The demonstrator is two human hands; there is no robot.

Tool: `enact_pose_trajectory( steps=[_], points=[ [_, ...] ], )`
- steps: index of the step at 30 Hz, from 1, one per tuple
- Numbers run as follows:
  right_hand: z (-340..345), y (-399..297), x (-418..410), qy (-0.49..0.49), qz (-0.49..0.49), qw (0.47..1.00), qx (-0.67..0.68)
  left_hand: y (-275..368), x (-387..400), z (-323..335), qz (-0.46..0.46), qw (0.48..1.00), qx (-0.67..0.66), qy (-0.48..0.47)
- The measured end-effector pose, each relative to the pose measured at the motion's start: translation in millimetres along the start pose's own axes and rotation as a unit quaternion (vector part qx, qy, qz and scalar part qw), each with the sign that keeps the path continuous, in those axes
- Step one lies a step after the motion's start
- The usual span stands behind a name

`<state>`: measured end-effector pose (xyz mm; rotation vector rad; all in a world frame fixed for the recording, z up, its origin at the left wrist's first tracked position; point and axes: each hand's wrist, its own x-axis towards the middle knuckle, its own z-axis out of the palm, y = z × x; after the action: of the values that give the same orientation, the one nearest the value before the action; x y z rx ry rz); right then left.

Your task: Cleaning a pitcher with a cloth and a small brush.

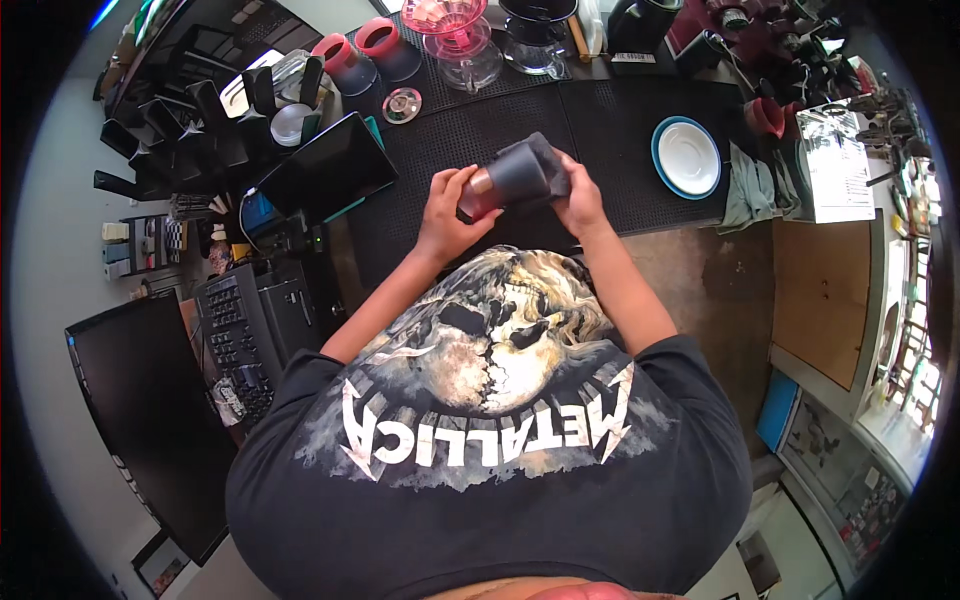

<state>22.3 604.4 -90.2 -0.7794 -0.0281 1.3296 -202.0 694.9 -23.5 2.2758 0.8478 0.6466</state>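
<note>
Between my hands, above the black rubber bar mat [607, 112], a dark cup or canister with a reddish end [517, 174] is held tilted on its side. My left hand [454, 212] grips the reddish end, fingers on top and thumb below. A dark grey cloth [556, 169] covers the other end, and my right hand [580, 196] holds it against the cup. Whether the cup's opening is under the cloth cannot be seen.
Two red-and-dark cups [388, 49], a pink dripper on a glass server [463, 45] and a black dripper [538, 26] stand at the back. Stacked saucers [686, 157] lie right, beside a grey-green cloth [750, 187]. A black tablet [330, 169] stands left.
</note>
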Motion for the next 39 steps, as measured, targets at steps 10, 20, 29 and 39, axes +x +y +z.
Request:
enact_pose_trajectory(
  steps=[10, 20, 29, 39],
  points=[
    [23.8, -4.0, -19.1, -0.099, -0.161, 0.916, -0.354, -19.4, -5.4, 4.2, 0.005, 0.999, 0.033, -0.026],
    [15.0, -1.3, -12.5, -0.123, -0.172, 0.899, -0.383, 19.0, 51.0, 10.1, -0.019, 0.972, 0.166, -0.166],
    [-1.3, 11.6, -14.2, -0.173, -0.185, 0.899, -0.356, 26.2, 72.5, 28.0, -0.042, 0.970, 0.160, -0.180],
    [23.4, 6.5, -37.6, -0.210, -0.188, 0.895, -0.346, 18.7, 69.4, 25.1, -0.073, 0.961, 0.113, -0.241]
  ],
)
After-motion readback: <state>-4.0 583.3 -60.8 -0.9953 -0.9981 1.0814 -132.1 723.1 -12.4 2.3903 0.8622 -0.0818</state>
